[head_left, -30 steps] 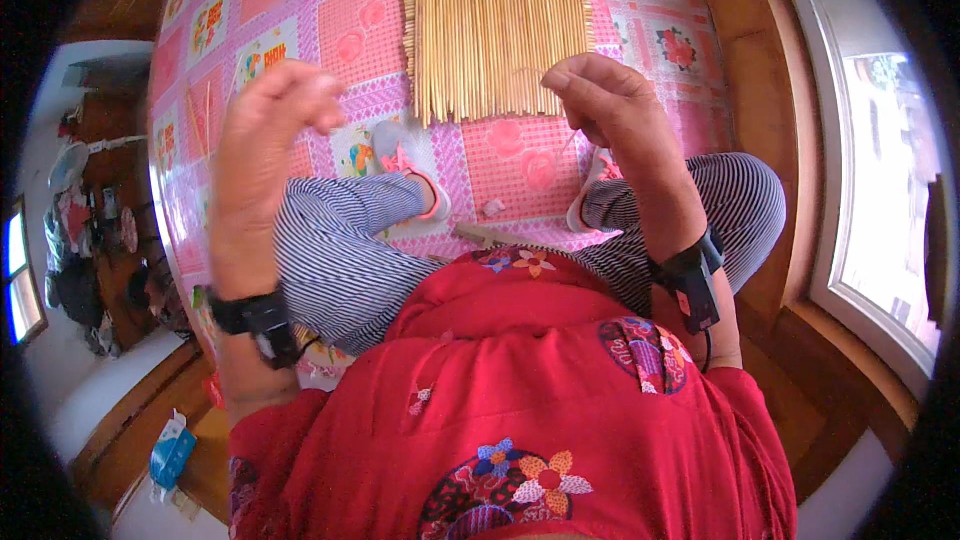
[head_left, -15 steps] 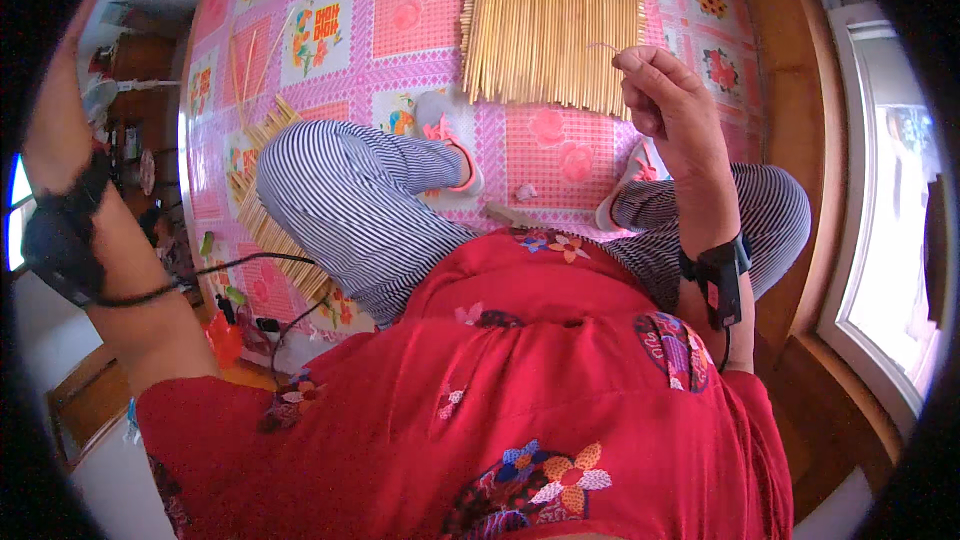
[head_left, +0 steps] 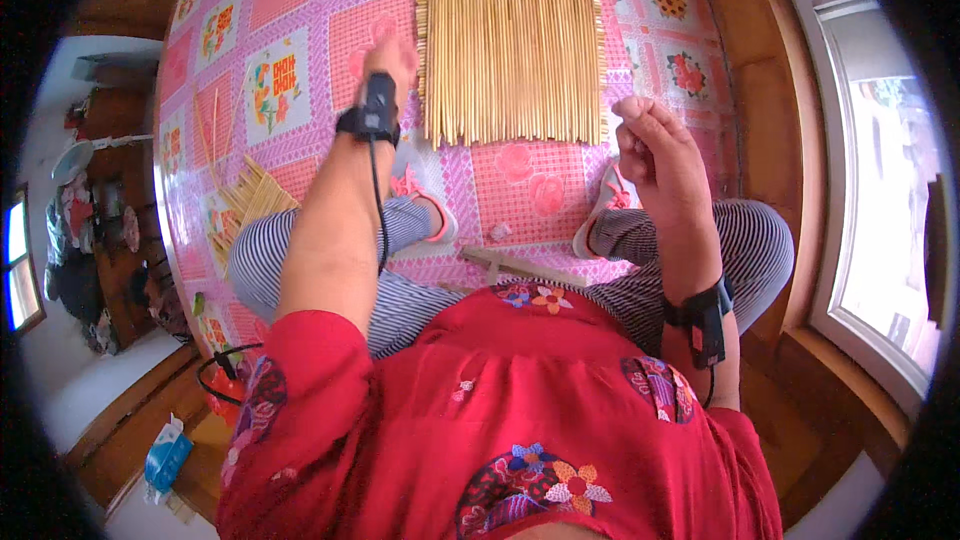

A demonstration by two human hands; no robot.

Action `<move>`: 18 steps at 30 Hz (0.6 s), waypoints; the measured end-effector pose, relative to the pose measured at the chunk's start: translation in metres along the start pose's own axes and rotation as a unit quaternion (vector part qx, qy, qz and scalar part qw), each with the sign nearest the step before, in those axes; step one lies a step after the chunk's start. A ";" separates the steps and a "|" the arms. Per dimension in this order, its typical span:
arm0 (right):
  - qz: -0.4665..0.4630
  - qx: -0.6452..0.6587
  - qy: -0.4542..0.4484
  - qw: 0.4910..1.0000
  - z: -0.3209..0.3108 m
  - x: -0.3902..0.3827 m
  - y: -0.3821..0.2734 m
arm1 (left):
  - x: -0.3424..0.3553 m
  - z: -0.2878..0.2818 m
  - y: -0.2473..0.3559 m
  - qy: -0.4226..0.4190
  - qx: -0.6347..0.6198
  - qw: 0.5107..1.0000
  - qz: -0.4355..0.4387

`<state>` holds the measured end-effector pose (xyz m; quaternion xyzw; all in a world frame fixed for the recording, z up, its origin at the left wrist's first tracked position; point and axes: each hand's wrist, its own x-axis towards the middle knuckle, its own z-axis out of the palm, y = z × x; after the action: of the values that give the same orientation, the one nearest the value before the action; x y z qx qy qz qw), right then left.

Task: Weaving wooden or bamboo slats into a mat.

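A mat of thin, straw-coloured sticks [head_left: 510, 50], laid side by side, spreads in front of me at the top of the view. My left hand [head_left: 390, 58] hovers just left of the mat's edge, its fingers smeared by motion. On the other side, my right hand [head_left: 660, 145] is raised near the mat's lower right corner. Its thumb and fingertips are pinched together; whatever lies between them is too small to make out. Both wrists wear black strapped devices with cables.
A pink checked, flower-printed sheet [head_left: 290, 175] lies under the mat. Loose sticks [head_left: 255, 195] lie beside my left knee. A wooden bar [head_left: 525, 265] sits between my legs. To the right is a white-framed window [head_left: 885, 190]; a blue packet [head_left: 168, 455] is at lower left.
My left arm has swung in from the far left to the mat's left side. My right hand is a little lower in the view; the thin strand at its fingertips no longer shows.
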<state>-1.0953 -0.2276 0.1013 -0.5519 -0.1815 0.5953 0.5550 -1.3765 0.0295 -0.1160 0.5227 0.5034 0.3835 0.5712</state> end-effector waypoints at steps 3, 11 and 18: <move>0.028 -0.009 0.033 0.999 -0.014 0.003 0.003 | -0.043 0.035 -0.055 0.036 0.065 0.962 -0.263; 0.090 0.013 0.022 0.996 0.024 0.016 -0.003 | -0.064 -0.040 -0.181 -0.016 -0.117 0.924 -0.364; -0.114 -0.357 0.028 0.927 0.018 0.018 0.006 | -0.077 0.002 -0.177 -0.190 -0.001 0.978 -0.091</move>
<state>-1.1100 -0.2071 0.0940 -0.7056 -0.4279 0.4081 0.3903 -1.4060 -0.0734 -0.2768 0.5377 0.4306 0.2239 0.6894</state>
